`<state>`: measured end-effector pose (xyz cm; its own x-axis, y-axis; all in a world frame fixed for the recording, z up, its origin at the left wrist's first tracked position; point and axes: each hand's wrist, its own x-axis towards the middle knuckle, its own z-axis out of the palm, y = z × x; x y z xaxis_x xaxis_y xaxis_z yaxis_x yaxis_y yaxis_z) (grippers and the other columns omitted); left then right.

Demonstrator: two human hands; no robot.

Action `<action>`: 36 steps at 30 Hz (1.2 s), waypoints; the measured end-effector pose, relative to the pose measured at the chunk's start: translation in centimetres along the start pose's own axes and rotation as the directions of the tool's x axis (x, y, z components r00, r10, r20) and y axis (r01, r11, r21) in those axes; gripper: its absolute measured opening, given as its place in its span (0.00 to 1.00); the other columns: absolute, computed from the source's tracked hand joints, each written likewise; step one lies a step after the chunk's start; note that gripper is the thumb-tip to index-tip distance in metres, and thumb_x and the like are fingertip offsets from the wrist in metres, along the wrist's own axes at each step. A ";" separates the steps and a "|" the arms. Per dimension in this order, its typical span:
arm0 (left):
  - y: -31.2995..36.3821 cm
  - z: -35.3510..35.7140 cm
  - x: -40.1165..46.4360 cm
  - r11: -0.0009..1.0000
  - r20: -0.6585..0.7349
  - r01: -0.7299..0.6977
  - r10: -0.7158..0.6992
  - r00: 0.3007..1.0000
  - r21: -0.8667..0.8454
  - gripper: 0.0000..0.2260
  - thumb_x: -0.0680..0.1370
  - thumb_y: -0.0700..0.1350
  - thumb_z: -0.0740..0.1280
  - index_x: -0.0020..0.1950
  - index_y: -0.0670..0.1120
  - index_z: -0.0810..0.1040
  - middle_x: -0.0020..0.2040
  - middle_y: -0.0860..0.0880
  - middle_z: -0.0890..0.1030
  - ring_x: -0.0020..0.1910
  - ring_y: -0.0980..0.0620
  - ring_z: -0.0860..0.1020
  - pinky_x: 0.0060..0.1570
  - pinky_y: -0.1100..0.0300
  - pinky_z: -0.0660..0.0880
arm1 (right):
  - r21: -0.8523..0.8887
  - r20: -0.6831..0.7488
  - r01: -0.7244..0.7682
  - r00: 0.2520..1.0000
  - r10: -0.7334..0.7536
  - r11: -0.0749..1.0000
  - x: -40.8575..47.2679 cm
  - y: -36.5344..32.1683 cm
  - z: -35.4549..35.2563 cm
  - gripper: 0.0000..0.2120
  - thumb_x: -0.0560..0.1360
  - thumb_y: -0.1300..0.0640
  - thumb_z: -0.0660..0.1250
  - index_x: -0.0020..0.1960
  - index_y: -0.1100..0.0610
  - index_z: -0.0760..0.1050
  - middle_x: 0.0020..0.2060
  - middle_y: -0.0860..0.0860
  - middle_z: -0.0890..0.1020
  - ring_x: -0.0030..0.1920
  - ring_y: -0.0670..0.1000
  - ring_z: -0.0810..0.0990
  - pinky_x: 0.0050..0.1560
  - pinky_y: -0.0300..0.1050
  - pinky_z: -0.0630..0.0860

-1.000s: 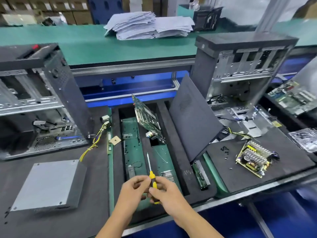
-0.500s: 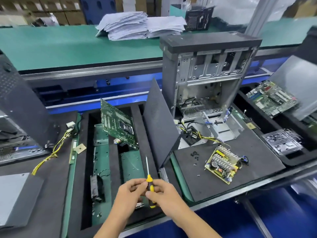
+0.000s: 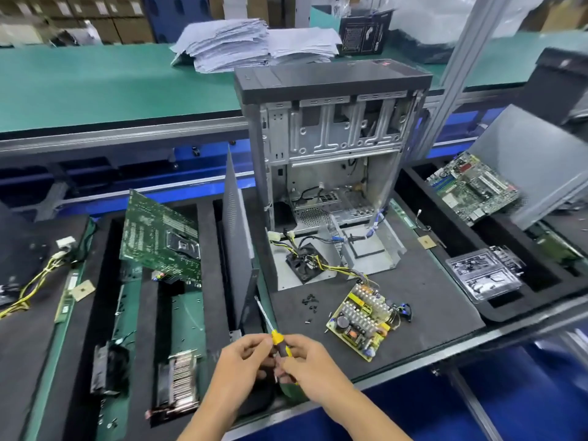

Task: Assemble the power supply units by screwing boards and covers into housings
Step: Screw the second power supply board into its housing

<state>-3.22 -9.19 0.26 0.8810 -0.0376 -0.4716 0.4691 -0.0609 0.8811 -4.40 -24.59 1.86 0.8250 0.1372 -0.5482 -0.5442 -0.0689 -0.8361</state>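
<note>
Both my hands hold a yellow-and-black screwdriver [image 3: 277, 338] near the bench's front edge, its shaft pointing up and to the left. My left hand [image 3: 243, 361] pinches the handle's top and my right hand [image 3: 307, 361] grips its lower part. A yellow power supply board [image 3: 362, 319] with wires lies on the black foam mat [image 3: 429, 300] to the right. Several small black screws [image 3: 310, 302] lie just left of it. Behind them, an open sheet-metal housing [image 3: 369, 246] lies flat in front of an upright open computer case [image 3: 331, 132], beside a black fan [image 3: 302, 262].
A black side panel [image 3: 237, 237] leans upright left of the case. A green motherboard [image 3: 160, 237] tilts in a foam slot at left, with heatsinks [image 3: 178, 380] below it. At right are another motherboard [image 3: 471, 186] and a clear plastic tray [image 3: 483, 275]. Paper stacks [image 3: 251, 43] sit on the green bench behind.
My view has swung to the right, bringing the upright case and power supply board toward the centre. Both hands keep hold of the screwdriver, whose shaft now tilts more to the left.
</note>
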 end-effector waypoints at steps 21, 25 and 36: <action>-1.0 -1.1 0.6 1.000 -0.098 0.005 -0.003 0.995 0.022 0.05 0.81 0.42 0.68 0.50 0.47 0.84 0.42 0.50 0.87 0.37 0.54 0.84 0.32 0.65 0.75 | -0.097 0.019 0.048 0.999 -0.047 0.994 0.8 0.5 -0.5 0.15 0.76 0.51 0.72 0.61 0.46 0.75 0.55 0.48 0.83 0.55 0.45 0.82 0.55 0.38 0.77; -1.3 -1.9 0.7 1.000 -0.151 -0.004 0.003 0.989 -0.009 0.05 0.81 0.42 0.67 0.49 0.47 0.84 0.40 0.50 0.86 0.34 0.56 0.82 0.30 0.66 0.73 | -0.079 -0.011 0.041 0.999 -0.042 0.996 1.0 0.4 -1.0 0.22 0.75 0.51 0.73 0.67 0.52 0.73 0.60 0.51 0.80 0.59 0.47 0.80 0.63 0.47 0.76; -2.3 -7.0 0.7 0.997 -0.395 -0.071 0.054 0.917 -0.031 0.06 0.80 0.48 0.69 0.47 0.51 0.85 0.31 0.55 0.79 0.29 0.60 0.73 0.31 0.62 0.69 | -0.040 -0.045 0.066 0.997 -0.068 0.997 1.8 0.6 -1.3 0.10 0.77 0.57 0.71 0.57 0.47 0.80 0.47 0.47 0.86 0.48 0.45 0.84 0.46 0.37 0.78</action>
<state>-3.23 -2.06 -1.79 0.8574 0.3567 -0.3710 0.4066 -0.0276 0.9132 -3.06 -25.64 0.40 0.8662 0.0975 -0.4902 -0.4816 -0.0990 -0.8708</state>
